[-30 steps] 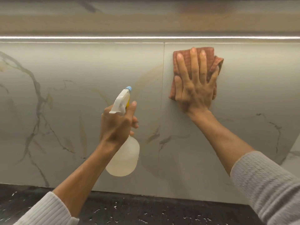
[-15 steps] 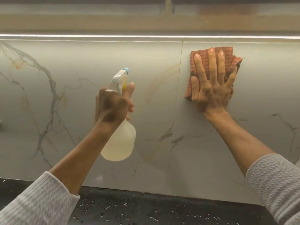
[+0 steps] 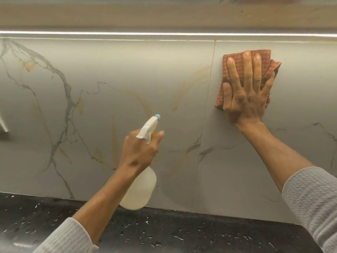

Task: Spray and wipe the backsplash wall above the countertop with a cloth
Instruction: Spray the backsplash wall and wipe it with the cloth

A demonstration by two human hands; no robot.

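Marble backsplash: right hand spread flat, pressing cloth against it; left hand gripping spray bottle nearby.

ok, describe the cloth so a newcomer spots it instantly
Start at the marble-look backsplash, just under the light strip. Right of the vertical tile seam, the right hand presses a folded cloth flat against the wall. It is the only reddish-orange, woven thing there.

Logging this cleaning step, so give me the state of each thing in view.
Left hand: grips spray bottle, nozzle toward wall.
Right hand: fingers spread flat, pressing cloth.
Cloth: folded, flat against backsplash.
Light strip: lit.
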